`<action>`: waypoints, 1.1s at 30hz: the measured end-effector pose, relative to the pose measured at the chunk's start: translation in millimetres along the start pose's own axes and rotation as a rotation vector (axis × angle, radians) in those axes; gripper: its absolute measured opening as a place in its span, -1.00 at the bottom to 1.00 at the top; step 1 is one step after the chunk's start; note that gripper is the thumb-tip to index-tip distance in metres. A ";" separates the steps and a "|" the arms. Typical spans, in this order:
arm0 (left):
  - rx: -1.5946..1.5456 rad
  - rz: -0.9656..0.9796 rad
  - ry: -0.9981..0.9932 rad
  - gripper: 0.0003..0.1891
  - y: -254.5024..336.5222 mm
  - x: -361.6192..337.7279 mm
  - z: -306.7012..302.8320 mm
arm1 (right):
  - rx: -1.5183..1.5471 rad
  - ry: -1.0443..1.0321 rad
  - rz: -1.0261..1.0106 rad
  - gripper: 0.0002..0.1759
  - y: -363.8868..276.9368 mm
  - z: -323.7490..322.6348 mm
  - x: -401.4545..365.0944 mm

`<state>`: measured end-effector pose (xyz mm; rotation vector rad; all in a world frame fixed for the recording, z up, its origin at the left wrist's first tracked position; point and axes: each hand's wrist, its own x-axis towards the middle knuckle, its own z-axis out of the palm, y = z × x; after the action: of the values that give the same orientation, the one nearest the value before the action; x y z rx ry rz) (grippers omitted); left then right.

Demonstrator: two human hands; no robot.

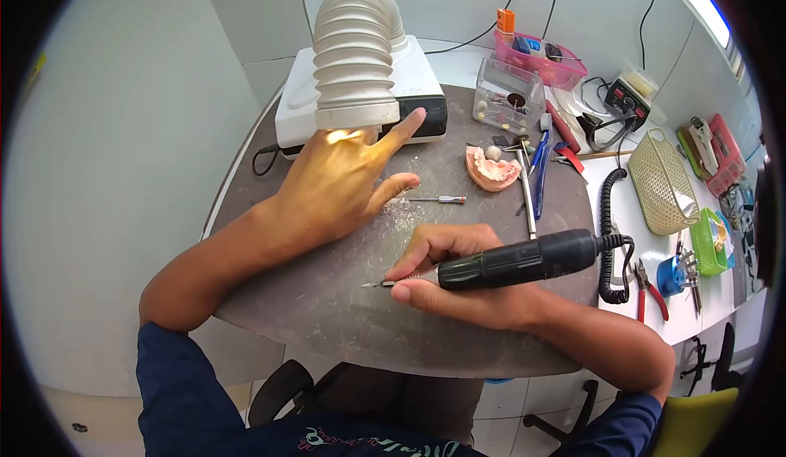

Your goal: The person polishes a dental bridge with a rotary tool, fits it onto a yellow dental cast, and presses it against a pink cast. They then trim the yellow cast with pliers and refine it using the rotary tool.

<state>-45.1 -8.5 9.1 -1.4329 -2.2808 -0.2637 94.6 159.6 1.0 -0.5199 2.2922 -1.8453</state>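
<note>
My right hand [458, 281] is closed round a black dental handpiece [520, 261], its thin bur pointing left just above the grey tabletop. My left hand [348, 175] reaches to the dust extractor [295, 101], index finger stretched onto the black front panel [430, 113] and thumb apart; it holds nothing. Over its knuckles hangs the mouth of the ribbed white hose [356, 64]. Between the hands lies a small metal bur [442, 200] amid pale dust. A pink and white dental cast [493, 171] sits to the right of it.
A clear box [508, 97] and a pink basket [557, 68] of small tools stand at the back right. Beside the cast lie blue-handled tools [540, 171]. A coiled cord [610, 236], red pliers [651, 289], a blue bur holder [671, 275] and a cream basket [661, 183] occupy the right side.
</note>
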 end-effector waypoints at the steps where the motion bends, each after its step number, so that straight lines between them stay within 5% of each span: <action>1: 0.011 0.015 0.007 -0.26 0.3 0.5 0.3 | -0.008 -0.001 0.017 -0.81 -2.8 -0.4 -0.5; 8: 0.022 0.077 0.092 -0.28 2.5 -5.1 -12.9 | -0.003 0.031 -0.021 -0.82 1.6 1.5 -0.3; 13: -0.116 -0.111 -0.240 -0.29 1.9 -31.9 -53.7 | 0.036 0.097 0.014 -0.81 -2.2 2.3 -1.4; 20: 0.047 -0.219 -0.346 -0.31 7.7 -74.6 -73.2 | -0.088 0.163 0.004 -0.80 -1.3 3.0 -0.7; 24: -0.049 -0.243 -0.380 -0.33 -4.7 -87.3 -69.6 | -0.051 0.381 -0.026 -0.80 -3.1 7.2 -1.3; 30: -0.375 -0.239 -0.212 -0.42 -7.7 -77.6 -65.8 | -0.174 0.587 -0.017 -0.78 -11.3 -23.4 9.4; 33: -1.085 -0.337 -0.239 -0.50 -5.6 -64.9 -45.3 | -0.119 0.543 -0.008 -0.83 -7.6 -35.3 26.8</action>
<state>-14.3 -80.8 20.3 -1.5200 -2.6828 -1.7170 59.4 180.9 19.1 -0.0326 2.7430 -2.0592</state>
